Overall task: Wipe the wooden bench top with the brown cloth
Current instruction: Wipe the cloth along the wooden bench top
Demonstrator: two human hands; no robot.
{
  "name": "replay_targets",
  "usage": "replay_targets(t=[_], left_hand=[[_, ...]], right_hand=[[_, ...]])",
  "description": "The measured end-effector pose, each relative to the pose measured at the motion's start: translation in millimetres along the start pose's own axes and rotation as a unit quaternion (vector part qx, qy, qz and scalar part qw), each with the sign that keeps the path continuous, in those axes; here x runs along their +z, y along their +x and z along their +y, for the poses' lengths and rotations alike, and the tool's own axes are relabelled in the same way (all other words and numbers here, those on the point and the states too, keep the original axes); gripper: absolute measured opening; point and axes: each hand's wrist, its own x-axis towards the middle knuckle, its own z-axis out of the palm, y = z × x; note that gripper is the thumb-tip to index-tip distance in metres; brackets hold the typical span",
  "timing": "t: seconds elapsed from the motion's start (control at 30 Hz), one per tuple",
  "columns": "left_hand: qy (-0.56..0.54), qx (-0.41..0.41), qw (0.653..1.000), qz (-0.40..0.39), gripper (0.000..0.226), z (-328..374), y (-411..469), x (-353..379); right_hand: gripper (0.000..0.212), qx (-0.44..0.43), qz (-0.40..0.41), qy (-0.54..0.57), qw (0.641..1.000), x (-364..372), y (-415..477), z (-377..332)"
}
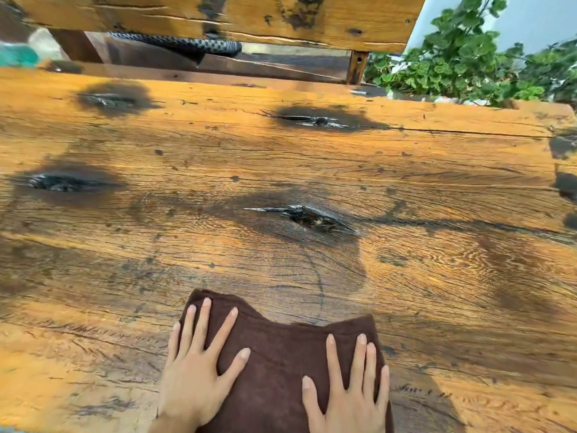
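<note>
The wooden bench top point(406, 276) fills the view, orange-brown with dark knots and cracks. The brown cloth point(278, 367) lies flat on it near the front edge, at the bottom centre. My left hand point(199, 367) presses flat on the cloth's left part, fingers spread. My right hand point(349, 392) presses flat on its right part, fingers spread and pointing away from me. Both palms rest on top of the cloth without gripping it.
The bench backrest plank point(218, 17) runs across the top, with a black-and-white patterned strap point(187, 45) lying in the gap below it. Green leafy plants point(468, 57) stand beyond the bench's far right corner. A teal object point(15, 54) shows at the far left.
</note>
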Motion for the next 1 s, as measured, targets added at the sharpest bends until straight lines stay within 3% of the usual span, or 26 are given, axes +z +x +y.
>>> replay_targets(t=[0.17,0.53,1.0], left_hand=[[0.003,-0.024,1.0,0.005,0.071,-9.9,38.4,-9.0],[0.021,-0.03,0.999,0.037,0.072,-33.5,150.0,-26.5],[0.011,-0.01,0.995,0.103,0.068,-23.4,343.1,-48.7]], right_hand=[[0.076,-0.056,-0.006,0.003,0.998,6.1,39.9,-17.0],[0.081,-0.174,-0.047,-0.007,0.984,24.2,139.3,-86.1],[0.081,-0.15,-0.013,0.014,0.989,45.2,345.7,-189.0]])
